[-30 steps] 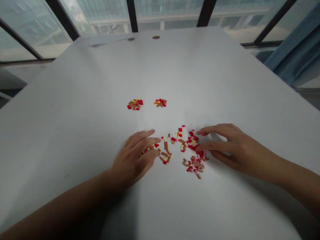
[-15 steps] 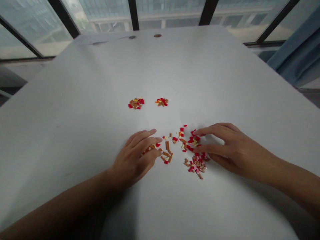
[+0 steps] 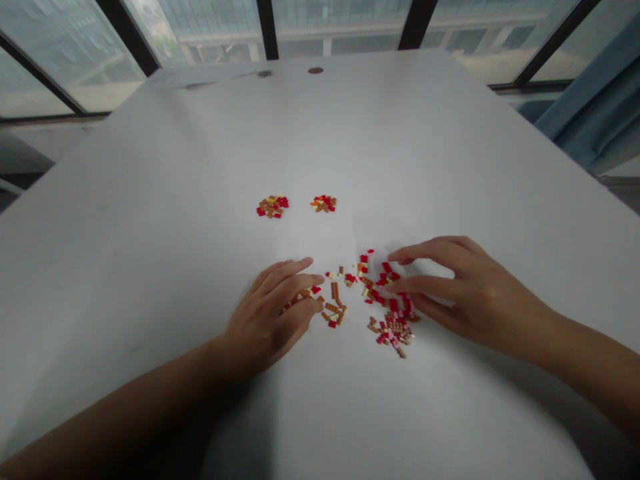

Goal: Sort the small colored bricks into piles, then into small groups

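Note:
Loose small building bricks in red, brown, pink and cream lie in the middle of the white table. My left hand rests beside and partly over a scatter of brown and red bricks, its fingers apart; some bricks are hidden under it. At the right, my right hand is over the edge of a heap of red and pink bricks. Its thumb and fingers are spread, and no brick shows between them. A few stray red and orange bricks lie between the two hands.
Farther back sit two small piles, a left pile of brown and red bricks and a smaller right pile. Two round grommets, one brown, are near the table's far edge. Windows stand beyond, with a blue curtain at right.
My right hand has lifted slightly and shifted back, uncovering more red bricks beneath its fingers. The left hand stays where it was.

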`<act>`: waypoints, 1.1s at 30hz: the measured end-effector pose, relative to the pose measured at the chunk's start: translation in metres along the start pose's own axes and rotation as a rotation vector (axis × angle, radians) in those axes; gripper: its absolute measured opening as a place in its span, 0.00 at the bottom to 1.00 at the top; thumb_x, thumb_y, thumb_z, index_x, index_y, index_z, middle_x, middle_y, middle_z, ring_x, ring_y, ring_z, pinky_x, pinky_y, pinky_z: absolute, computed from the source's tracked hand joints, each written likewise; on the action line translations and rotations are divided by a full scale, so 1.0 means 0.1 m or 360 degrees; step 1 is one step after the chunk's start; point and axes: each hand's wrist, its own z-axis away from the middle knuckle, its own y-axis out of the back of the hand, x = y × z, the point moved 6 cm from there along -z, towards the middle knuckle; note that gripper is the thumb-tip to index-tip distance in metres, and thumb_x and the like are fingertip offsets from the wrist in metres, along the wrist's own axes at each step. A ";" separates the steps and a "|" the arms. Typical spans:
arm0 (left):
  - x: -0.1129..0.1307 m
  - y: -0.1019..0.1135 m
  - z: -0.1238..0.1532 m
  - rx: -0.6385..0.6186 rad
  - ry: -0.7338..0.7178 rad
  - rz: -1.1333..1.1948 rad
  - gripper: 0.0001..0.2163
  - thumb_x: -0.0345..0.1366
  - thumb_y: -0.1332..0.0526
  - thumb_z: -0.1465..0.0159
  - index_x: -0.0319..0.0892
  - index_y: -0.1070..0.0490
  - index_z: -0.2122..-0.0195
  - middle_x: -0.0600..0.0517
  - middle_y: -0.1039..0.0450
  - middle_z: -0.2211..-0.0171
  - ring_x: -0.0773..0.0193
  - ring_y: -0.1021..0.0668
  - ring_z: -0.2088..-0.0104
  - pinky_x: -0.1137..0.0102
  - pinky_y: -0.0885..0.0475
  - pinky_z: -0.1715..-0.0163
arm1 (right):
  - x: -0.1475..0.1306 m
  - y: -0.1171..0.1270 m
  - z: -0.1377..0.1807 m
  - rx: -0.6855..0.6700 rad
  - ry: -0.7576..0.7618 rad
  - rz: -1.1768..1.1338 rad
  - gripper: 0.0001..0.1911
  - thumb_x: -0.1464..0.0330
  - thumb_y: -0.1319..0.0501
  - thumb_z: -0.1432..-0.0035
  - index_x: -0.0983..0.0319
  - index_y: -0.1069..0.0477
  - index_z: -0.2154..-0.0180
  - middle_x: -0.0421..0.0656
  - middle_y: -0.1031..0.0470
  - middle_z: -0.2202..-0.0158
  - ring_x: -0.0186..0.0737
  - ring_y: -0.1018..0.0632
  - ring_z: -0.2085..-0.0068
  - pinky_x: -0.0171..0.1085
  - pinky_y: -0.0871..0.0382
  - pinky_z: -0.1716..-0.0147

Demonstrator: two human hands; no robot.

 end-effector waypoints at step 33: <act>0.01 -0.01 -0.01 -0.0011 0.0025 -0.0029 0.07 0.24 0.36 0.36 0.41 0.28 0.59 0.46 0.21 0.53 0.52 0.24 0.42 0.55 0.26 0.44 | 0.16 -0.26 -0.14 -0.0176 -0.0131 -0.0121 0.09 0.63 0.41 0.34 0.55 0.22 0.64 0.48 0.24 0.48 0.50 0.21 0.52 0.52 0.30 0.52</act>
